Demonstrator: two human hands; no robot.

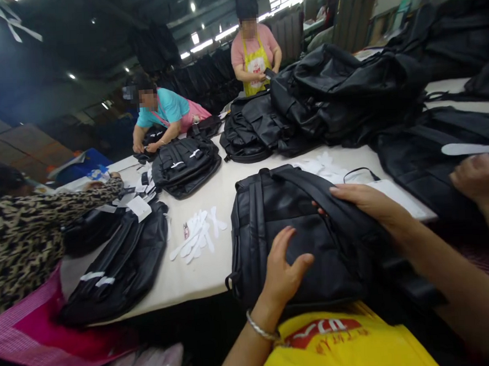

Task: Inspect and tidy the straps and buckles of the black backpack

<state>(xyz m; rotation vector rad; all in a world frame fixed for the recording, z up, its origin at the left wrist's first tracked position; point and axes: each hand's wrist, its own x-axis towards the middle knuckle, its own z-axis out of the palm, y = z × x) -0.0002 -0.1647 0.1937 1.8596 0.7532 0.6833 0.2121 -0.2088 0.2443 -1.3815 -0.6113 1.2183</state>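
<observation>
I see a pale tabletop | black backpack at near edge | white paper strips beside it | more backpacks and a pile farther back

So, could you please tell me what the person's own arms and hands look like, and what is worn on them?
Both arms are bare, with no sleeves reaching the forearms and no gloves on the hands. The left hand has a thin silver bangle round its wrist. The right hand wears no ring or band that shows. A yellow apron with red print sits below the arms.
</observation>
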